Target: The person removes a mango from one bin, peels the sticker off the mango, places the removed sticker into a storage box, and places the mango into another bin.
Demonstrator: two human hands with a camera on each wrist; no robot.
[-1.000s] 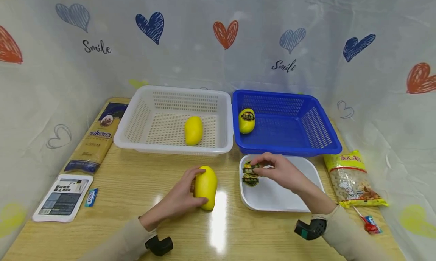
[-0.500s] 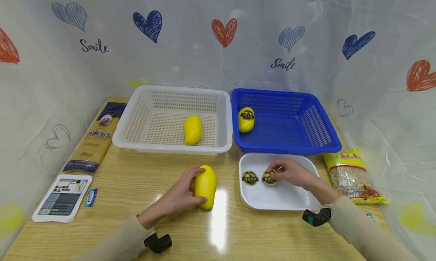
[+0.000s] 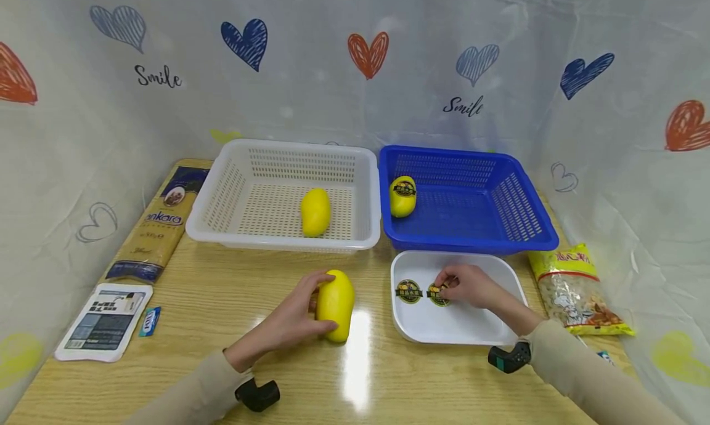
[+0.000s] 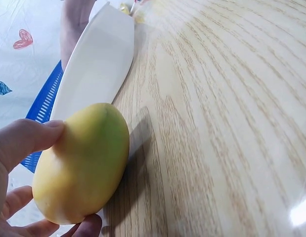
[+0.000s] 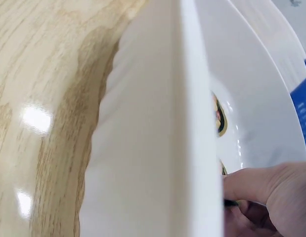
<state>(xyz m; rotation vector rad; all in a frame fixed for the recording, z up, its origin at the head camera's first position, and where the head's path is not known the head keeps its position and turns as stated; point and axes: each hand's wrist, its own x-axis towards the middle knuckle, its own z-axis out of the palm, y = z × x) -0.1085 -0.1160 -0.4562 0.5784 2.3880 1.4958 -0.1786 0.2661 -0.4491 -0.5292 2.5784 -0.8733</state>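
My left hand (image 3: 294, 320) grips a yellow mango (image 3: 336, 305) on the table, thumb on its near end and fingers round the far end. The left wrist view shows this mango (image 4: 88, 163) with a greenish patch. Inside a shallow white tray (image 3: 471, 329), my right hand (image 3: 473, 286) pinches the right edge of a round black-and-gold sticker (image 3: 437, 295). A matching sticker (image 3: 408, 292) lies flat to its left. In the right wrist view the tray wall (image 5: 143, 123) hides much of the pinched sticker, and the thumb (image 5: 251, 185) shows beside it.
Behind stand a white basket (image 3: 283, 242) holding one mango (image 3: 315, 212) and a blue basket (image 3: 471, 243) with a stickered mango (image 3: 402, 204). Pasta (image 3: 158, 228), a white pack (image 3: 103, 322) and a small blue packet (image 3: 150, 321) lie left; a snack bag (image 3: 579, 295) lies right.
My right hand has drawn one sticker rightward, away from the other it overlapped, and stays there over the last half second. My left hand and its mango have held still.
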